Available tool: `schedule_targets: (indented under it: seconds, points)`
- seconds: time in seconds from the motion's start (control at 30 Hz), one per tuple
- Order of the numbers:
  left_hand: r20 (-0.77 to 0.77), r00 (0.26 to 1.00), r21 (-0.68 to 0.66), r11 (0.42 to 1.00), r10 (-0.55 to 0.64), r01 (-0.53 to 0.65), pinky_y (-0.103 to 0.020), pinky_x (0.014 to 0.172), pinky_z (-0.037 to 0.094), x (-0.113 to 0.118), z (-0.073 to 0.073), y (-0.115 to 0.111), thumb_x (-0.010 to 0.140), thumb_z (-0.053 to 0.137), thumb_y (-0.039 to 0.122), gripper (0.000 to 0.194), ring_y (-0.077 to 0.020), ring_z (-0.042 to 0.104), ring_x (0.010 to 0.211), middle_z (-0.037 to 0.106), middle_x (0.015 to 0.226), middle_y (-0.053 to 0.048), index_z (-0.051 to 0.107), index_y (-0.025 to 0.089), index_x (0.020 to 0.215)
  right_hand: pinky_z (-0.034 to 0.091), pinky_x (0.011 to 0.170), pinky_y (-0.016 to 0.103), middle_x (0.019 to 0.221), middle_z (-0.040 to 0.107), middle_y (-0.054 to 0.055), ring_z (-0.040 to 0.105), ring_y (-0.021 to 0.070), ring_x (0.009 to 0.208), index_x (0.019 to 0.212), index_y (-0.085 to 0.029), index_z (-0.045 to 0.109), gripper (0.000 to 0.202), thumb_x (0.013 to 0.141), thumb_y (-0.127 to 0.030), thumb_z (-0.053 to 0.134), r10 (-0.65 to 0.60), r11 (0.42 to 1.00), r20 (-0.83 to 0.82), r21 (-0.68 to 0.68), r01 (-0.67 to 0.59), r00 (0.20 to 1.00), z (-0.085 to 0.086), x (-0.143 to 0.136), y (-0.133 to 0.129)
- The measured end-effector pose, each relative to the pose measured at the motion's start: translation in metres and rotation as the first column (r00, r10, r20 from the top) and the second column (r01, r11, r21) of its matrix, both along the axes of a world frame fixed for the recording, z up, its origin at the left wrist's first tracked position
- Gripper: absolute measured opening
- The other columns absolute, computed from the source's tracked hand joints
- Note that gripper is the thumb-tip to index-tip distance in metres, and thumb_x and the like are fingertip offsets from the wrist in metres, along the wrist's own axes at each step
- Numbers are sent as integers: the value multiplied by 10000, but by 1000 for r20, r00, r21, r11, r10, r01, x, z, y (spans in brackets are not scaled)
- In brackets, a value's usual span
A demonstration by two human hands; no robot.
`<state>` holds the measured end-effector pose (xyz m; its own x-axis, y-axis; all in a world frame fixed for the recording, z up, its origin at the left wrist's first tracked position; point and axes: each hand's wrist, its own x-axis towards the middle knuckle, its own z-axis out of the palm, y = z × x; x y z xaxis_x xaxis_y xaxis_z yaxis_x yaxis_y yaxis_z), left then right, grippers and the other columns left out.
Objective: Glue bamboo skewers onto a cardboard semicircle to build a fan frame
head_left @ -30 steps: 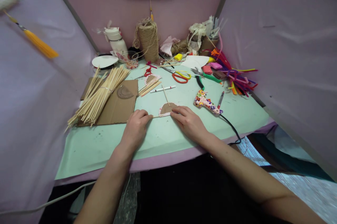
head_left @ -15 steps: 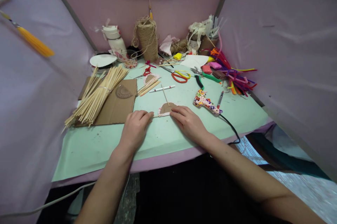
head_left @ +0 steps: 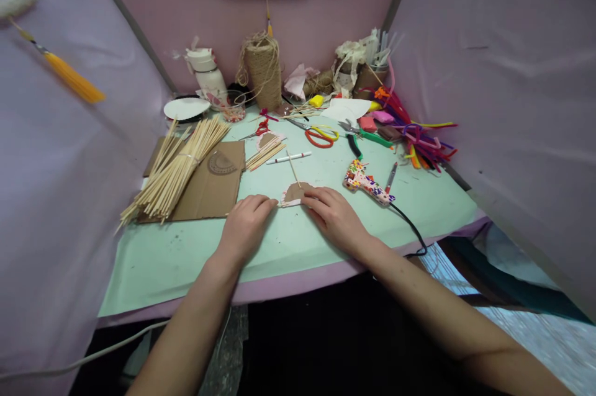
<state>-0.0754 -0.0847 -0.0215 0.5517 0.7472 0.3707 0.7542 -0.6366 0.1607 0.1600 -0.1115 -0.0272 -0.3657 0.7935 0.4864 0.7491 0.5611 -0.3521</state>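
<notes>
A small brown cardboard piece [head_left: 296, 191] with a pale scalloped edge lies on the green table cover. One thin wooden stick [head_left: 293, 168] points away from its top. Along its near edge runs another stick, mostly covered by my hands. My left hand [head_left: 248, 217] is closed on that stick at the left of the cardboard, fingers together. Pressing on the right side of the cardboard, my right hand [head_left: 329, 213] has its fingers closed over the piece and its lower edge.
Left lies a bundle of wooden sticks [head_left: 186, 163] on a cardboard sheet [head_left: 216, 194] with a protractor. A glue gun [head_left: 367, 182] with a black cord sits right. Behind are scissors [head_left: 316, 133], pliers [head_left: 372, 136], pipe cleaners [head_left: 414, 129] and a twine spool [head_left: 264, 73].
My left hand has slid slightly right, closer to the cardboard piece, and a stick end now shows left of it. My right hand stays on the piece. The view has shifted a little.
</notes>
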Motion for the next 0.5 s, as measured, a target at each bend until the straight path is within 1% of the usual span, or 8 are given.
schedule_targets:
  seconds: [0.1, 0.17, 0.3, 0.5]
  points:
    - [0, 1000, -3, 1000, -15, 15, -335, 789, 462, 0, -1, 0, 950, 438, 187, 270, -207, 599, 921, 678, 1024, -80, 666, 220, 1090, 490, 957, 457, 1183, 666, 113, 587, 238, 1088, 1131, -203, 669, 269, 957, -170, 467, 2, 1000, -3, 3, -2, 1000, -1, 0, 0]
    - [-5, 1000, -10, 1000, -22, 22, -327, 788, 461, 0, -1, 0, 949, 428, 179, 282, -204, 594, 931, 675, 1034, -74, 671, 224, 1085, 491, 953, 444, 1169, 670, 112, 586, 238, 1083, 1127, -189, 669, 260, 956, -170, 473, 5, 1000, -1, 20, -5, 1000, -1, 0, 0]
    - [51, 999, -106, 994, -16, 22, -298, 804, 459, 0, 1, -2, 953, 436, 212, 272, -184, 584, 936, 668, 1024, -42, 677, 242, 1074, 493, 946, 417, 1147, 676, 119, 584, 241, 1069, 1097, -144, 676, 235, 951, -164, 493, 9, 998, 13, 67, -10, 1000, -2, 0, 0]
    - [155, 988, -214, 976, 2, 32, -311, 847, 469, 1, 2, -2, 958, 434, 276, 276, -186, 569, 955, 658, 1007, -41, 689, 232, 1055, 503, 934, 439, 1171, 669, 106, 588, 242, 1071, 1069, -191, 692, 229, 947, -165, 500, 0, 998, 27, 60, -2, 1000, -3, 0, 0]
